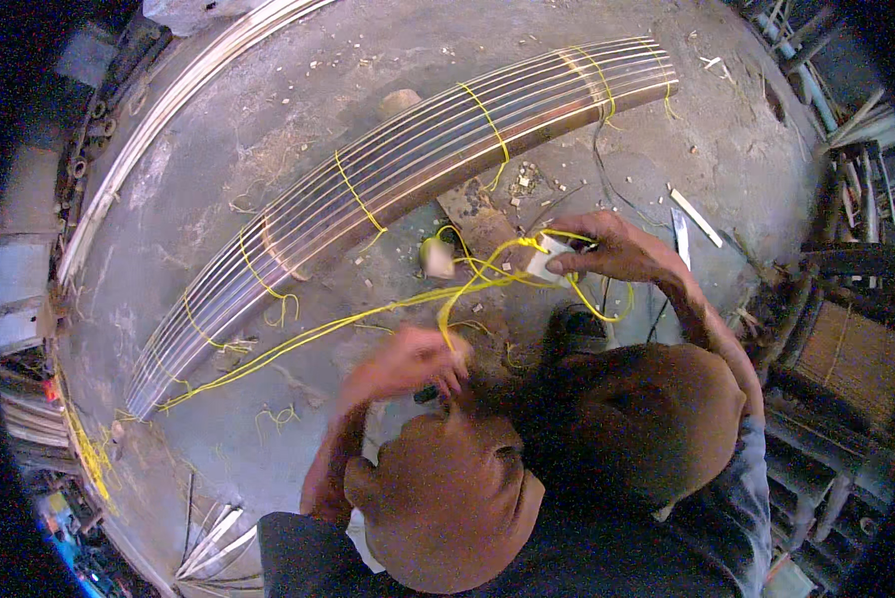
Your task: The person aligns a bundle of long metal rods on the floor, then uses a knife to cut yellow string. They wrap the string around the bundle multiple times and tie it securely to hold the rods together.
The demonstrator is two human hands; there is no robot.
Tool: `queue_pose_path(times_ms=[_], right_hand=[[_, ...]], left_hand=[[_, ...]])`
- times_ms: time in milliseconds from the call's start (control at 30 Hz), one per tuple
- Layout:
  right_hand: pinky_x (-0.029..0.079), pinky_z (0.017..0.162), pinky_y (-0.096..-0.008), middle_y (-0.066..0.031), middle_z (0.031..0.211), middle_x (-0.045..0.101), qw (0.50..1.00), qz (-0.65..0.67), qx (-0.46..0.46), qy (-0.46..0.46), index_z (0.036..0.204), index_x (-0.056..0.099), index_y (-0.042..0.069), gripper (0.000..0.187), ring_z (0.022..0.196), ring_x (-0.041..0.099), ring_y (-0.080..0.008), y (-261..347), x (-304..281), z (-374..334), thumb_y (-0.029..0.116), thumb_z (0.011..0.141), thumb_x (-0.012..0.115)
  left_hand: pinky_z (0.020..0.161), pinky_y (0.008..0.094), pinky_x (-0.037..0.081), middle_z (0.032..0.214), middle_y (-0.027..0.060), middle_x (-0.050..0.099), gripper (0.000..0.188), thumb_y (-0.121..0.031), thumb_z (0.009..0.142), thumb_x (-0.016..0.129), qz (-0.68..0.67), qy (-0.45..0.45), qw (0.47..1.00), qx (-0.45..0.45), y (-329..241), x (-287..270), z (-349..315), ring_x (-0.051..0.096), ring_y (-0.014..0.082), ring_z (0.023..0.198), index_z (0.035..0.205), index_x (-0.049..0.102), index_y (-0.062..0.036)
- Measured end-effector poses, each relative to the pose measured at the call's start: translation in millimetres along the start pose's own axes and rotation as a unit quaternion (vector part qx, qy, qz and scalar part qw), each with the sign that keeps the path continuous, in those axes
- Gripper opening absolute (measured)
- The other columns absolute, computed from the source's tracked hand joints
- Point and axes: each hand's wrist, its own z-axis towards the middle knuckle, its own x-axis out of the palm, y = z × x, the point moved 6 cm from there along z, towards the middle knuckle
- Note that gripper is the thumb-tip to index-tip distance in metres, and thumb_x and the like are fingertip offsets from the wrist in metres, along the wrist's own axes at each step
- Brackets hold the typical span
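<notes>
My right hand (619, 247) grips a small white block (543, 263) between thumb and fingers, with yellow cord looped and knotted around it. A strand of the yellow cord (368, 307) drops to my left hand (405, 361), whose fingers are closed on it, somewhat smeared by motion. From the block, paired strands run left to the near end of a long frame of thin pale slats (363, 184). Several yellow ties cross these slats, which lie along a brown beam. A second pale block (437, 259) lies on the floor between my hands, with cord beside it.
A knife-like blade (681, 237) and a pale stick (696, 217) lie right of my right hand. Long pale strips (178, 100) curve along the far left. Yellow cord (91, 453) is heaped at lower left. A woven-seat stool (846, 334) and wooden pieces crowd the right edge.
</notes>
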Motion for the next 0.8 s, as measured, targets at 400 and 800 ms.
queue_pose_path(times_ms=[400, 800], right_hand=[[0.050, 0.080, -0.0360, -0.0141, 0.103, 0.068, 0.996, -0.036, -0.078, -0.009, 0.119, 0.060, 0.005, 0.042, 0.089, 0.065, -0.0225, 39.7, -11.3, 31.4, 0.025, 0.084, 0.071], [0.046, 0.083, -0.0308, -0.0010, 0.074, 0.060, 0.797, 0.563, 0.030, -0.215, 0.097, 0.061, 0.005, 0.024, 0.069, 0.058, -0.0171, -111.4, -69.1, -4.3, 0.028, 0.097, 0.053]], left_hand=[[0.110, 0.0362, 0.031, 0.145, 0.0162, 0.038, 0.075, -0.033, 0.086, 0.067, 0.149, -0.039, 0.962, 0.224, -95.0, -23.6, 103.2, 0.037, 0.0247, 0.134, 0.147, 0.031, -0.0069], [0.098, 0.0310, 0.042, 0.126, 0.0115, 0.061, 0.041, -0.010, 0.095, 0.051, 0.210, -0.349, 0.894, 0.185, -116.1, -33.0, 144.2, 0.057, 0.0184, 0.112, 0.136, 0.047, -0.0039]])
